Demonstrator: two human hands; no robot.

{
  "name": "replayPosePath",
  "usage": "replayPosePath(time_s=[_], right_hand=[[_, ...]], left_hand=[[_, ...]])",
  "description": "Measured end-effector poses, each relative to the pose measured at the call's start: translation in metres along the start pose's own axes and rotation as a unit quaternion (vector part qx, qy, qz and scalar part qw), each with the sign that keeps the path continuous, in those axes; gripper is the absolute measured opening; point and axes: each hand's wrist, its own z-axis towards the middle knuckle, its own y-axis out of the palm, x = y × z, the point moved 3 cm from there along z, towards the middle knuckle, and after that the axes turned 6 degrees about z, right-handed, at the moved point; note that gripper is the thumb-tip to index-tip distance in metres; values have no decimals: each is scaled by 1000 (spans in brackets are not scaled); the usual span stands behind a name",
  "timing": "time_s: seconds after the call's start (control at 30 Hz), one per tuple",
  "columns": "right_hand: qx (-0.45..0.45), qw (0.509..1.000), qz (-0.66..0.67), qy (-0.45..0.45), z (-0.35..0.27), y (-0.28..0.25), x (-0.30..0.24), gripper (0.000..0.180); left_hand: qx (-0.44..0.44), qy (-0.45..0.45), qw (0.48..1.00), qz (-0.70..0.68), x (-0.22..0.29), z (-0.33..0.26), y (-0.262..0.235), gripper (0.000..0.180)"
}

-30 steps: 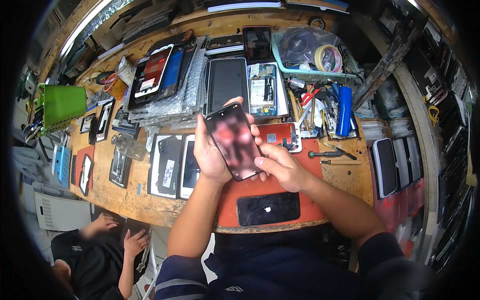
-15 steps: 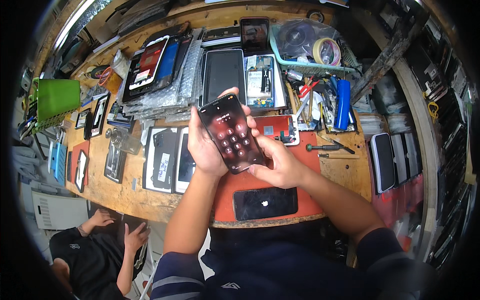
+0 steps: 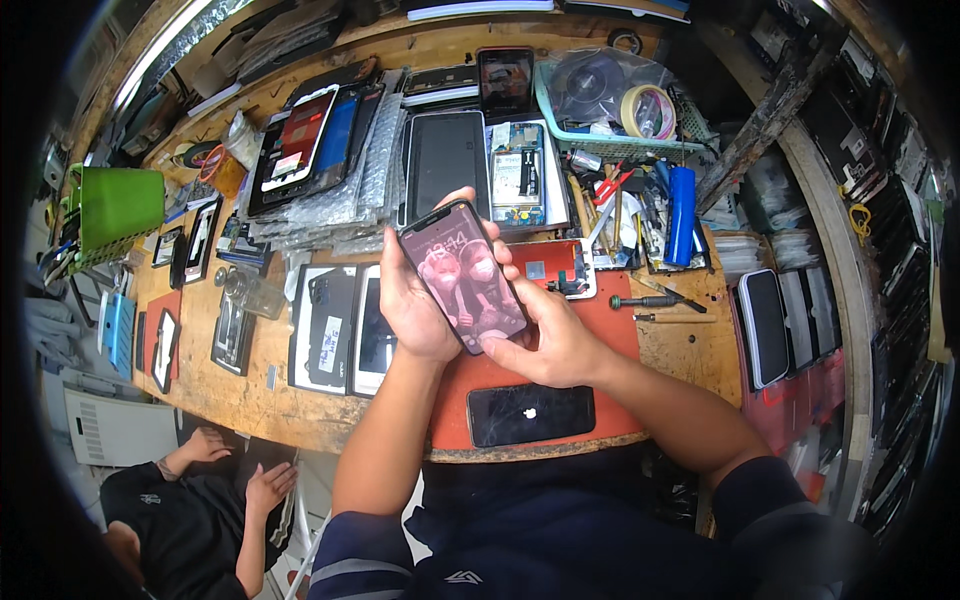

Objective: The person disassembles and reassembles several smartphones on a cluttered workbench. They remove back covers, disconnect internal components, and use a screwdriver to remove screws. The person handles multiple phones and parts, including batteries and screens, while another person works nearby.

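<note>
Over the red mat (image 3: 612,330) on the wooden counter (image 3: 690,355), I have the lit phone (image 3: 465,285) tilted, its screen showing a pinkish picture of two figures. My left hand (image 3: 415,318) grips it from behind, palm along the left edge, fingertips curling around the right. My right hand (image 3: 555,345) lies against the lower right corner, thumb at the bottom of the screen; its other fingers are partly hidden, so I can't tell whether it grips too. Nearer me, a dark phone (image 3: 500,418) lies face up on the mat, a small white mark on its screen. To the right I see a screwdriver (image 3: 645,302) just beside a pale stick (image 3: 676,318). Leftward sits a black-and-white box (image 3: 310,340); beyond it, stacked bubble wrap (image 3: 365,195).
</note>
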Motion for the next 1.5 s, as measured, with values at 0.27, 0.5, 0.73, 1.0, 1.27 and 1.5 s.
replayPosePath(time_s=[0.27,0.5,0.73,1.0,1.27,1.5], right_hand=[[0,998,-57,-32,5,-3,-10,55],[130,989,-64,-20,13,-38,-21,62],[149,976,-135,-86,11,-31,-32,90],[166,959,-194,-127,11,-41,-40,92],[84,957,-226,-163,7,-28,-35,109],[79,957,-222,-171,8,-24,-37,104]], left_hand=[[-11,21,1000,17,2,-1,-1,84],[-13,-42,998,52,-14,-7,12,83],[-60,-65,993,82,-30,-15,15,87],[-54,-82,990,97,-29,-20,8,92],[-146,18,969,200,-16,-22,6,99],[-158,82,946,271,-7,-21,8,93]])
